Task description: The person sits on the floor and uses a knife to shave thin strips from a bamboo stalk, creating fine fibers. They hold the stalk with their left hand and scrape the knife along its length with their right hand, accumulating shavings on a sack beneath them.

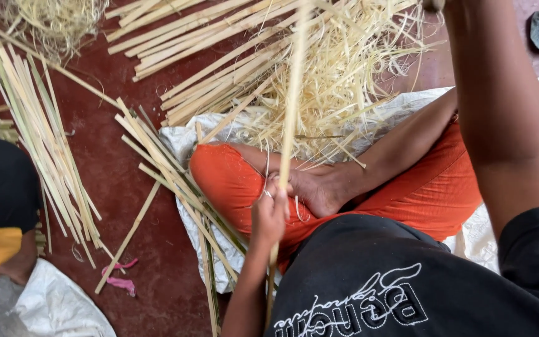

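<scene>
One pale bamboo strip (291, 106) stands upright in the closed left hand (268, 215). The right hand's grip is out of view. One white sack (185, 140) lies under the orange-clad legs (232, 181); another white sack (57, 306) sits lower left.

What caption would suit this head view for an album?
Seated cross-legged, left hand gripping a long bamboo strip above heaped shavings.

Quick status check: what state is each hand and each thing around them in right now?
left hand: closed around the bamboo strip
bamboo strip: held upright
right hand: out of frame, arm raised
shavings: loose pile on the white sack
split strips: lying in bundles on the floor
</scene>
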